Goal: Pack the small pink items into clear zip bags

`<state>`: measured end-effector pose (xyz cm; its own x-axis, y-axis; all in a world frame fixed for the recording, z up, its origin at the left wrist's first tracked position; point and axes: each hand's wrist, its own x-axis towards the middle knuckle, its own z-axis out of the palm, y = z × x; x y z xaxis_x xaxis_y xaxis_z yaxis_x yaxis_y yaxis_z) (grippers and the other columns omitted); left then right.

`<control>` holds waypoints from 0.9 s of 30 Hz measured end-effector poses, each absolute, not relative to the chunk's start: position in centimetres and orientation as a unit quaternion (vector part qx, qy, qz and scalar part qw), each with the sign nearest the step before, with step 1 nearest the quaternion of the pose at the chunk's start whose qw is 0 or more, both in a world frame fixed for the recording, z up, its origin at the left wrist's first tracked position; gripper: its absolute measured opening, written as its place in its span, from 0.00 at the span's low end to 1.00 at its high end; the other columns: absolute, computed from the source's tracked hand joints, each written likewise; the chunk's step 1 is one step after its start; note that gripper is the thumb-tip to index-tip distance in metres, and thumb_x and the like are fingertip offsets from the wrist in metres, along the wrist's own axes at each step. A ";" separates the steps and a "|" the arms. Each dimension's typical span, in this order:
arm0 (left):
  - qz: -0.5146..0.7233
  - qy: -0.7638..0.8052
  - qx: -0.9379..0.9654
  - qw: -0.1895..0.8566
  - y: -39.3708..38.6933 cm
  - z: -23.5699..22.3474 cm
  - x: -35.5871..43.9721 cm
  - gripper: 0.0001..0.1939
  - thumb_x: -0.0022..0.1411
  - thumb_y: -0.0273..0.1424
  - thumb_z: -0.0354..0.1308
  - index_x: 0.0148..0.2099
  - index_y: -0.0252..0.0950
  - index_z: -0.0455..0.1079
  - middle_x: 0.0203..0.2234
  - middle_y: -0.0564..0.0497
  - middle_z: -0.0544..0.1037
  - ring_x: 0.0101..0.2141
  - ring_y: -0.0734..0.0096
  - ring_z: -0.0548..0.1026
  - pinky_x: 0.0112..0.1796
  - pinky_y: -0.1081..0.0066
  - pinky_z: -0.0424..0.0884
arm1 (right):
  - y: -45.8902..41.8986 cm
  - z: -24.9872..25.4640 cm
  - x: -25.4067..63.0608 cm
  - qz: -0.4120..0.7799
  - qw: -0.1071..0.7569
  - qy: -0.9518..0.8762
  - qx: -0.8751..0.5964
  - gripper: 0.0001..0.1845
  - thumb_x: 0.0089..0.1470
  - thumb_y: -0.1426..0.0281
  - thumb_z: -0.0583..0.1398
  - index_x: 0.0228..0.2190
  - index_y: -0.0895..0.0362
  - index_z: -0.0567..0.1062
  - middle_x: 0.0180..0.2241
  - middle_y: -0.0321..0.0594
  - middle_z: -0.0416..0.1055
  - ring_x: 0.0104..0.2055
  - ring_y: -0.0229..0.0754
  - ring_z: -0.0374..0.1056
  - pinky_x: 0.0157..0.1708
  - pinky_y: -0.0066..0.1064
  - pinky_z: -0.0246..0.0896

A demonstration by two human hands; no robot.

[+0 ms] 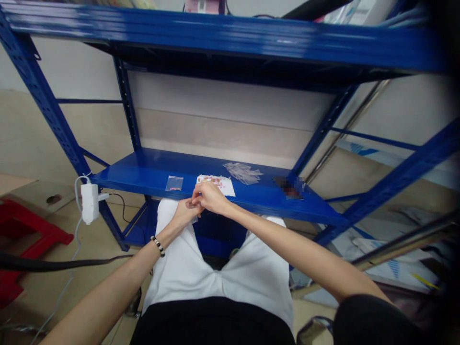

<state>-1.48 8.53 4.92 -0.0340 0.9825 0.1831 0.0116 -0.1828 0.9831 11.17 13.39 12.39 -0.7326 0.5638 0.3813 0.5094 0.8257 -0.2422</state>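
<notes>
My left hand (186,211) and my right hand (209,196) meet at the front edge of a blue metal shelf (151,177), above my white-clad knees. Both are closed in a pinch, fingertips touching, on something small that I cannot make out. A bead bracelet sits on my left wrist. Just behind my right hand lies a white sheet with small pink and red pieces (220,183). A small clear bag with red bits (174,183) lies to the left of it on the shelf.
A heap of clear plastic bags (243,172) lies further back on the shelf, and a dark object (287,188) to its right. A white power adapter (89,203) hangs at the shelf's left corner. A red stool (25,230) stands at left; boards and papers lie at right.
</notes>
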 end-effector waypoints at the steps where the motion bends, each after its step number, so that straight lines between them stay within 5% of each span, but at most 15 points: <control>1: 0.554 0.456 0.529 0.454 8.7 4.8 -1.4 0.09 0.46 0.32 0.63 0.22 0.34 0.66 0.16 0.52 0.72 0.20 0.74 0.68 0.24 0.74 0.62 | 13.6 12.4 11.2 0.062 0.216 -0.930 -0.290 0.04 0.48 0.76 0.65 0.25 0.57 0.81 0.25 0.38 0.75 0.31 0.40 0.67 0.35 0.28 0.54; 13: 0.532 0.371 0.478 0.592 7.4 5.1 -0.7 0.14 0.46 0.35 0.68 0.27 0.34 0.66 0.18 0.54 0.70 0.20 0.77 0.68 0.27 0.74 0.66 | 13.3 11.8 12.4 0.078 0.222 -0.919 -0.316 0.05 0.50 0.75 0.64 0.26 0.56 0.82 0.28 0.37 0.76 0.33 0.40 0.68 0.35 0.28 0.55; 18: 0.479 0.429 0.550 0.532 8.3 4.3 -0.9 0.12 0.49 0.35 0.65 0.26 0.35 0.65 0.15 0.55 0.71 0.19 0.76 0.68 0.25 0.75 0.64 | 18.5 12.2 13.0 0.100 0.317 -0.836 -0.436 0.04 0.51 0.71 0.65 0.31 0.57 0.82 0.31 0.38 0.78 0.33 0.38 0.70 0.34 0.26 0.58; 23: 0.416 0.493 0.591 0.484 9.2 2.4 -0.6 0.11 0.41 0.29 0.64 0.21 0.36 0.63 0.10 0.58 0.66 0.13 0.77 0.63 0.18 0.77 0.55 | 24.6 11.9 12.8 0.118 0.283 -0.791 -0.530 0.08 0.50 0.74 0.64 0.34 0.58 0.82 0.28 0.38 0.78 0.28 0.37 0.71 0.30 0.24 0.60; 27: 0.427 0.480 0.591 0.489 9.0 1.9 -0.3 0.09 0.43 0.30 0.62 0.22 0.37 0.63 0.12 0.58 0.67 0.14 0.77 0.64 0.18 0.76 0.57 | 26.9 10.6 11.9 0.106 0.263 -0.799 -0.530 0.08 0.46 0.76 0.66 0.32 0.56 0.82 0.29 0.38 0.79 0.30 0.38 0.72 0.32 0.23 0.61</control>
